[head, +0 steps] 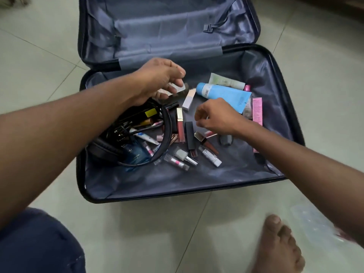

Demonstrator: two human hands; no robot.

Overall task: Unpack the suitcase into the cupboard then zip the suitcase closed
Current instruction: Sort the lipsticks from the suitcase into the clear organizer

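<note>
Head view: an open suitcase is seen lying flat on a pale tiled floor, its grey-lined lid half folded back at the top and its lower half filled with loose cosmetics. The left hand is held over the upper middle of the lower half, its fingers curled round a small white item with a printed label; what the item is cannot be told through the blur. The right hand is held just above the scattered items, its fingers loosely curled; whether anything is pinched in that grip cannot be told.

A black pouch is seen open at the left of the suitcase, with tubes, a dark blue bottle and other small things inside it. A light blue tube is laid at the upper right, just beside a pale green sachet and a pink box against the right wall. Between the pouch and the right hand, lip glosses, a black stick and small clear vials are strewn on the lining, several touching.

A bare foot is rested on the floor below the suitcase, a dark blue trouser knee is seen at the lower left, and a clear plastic bag lies at the lower right.
</note>
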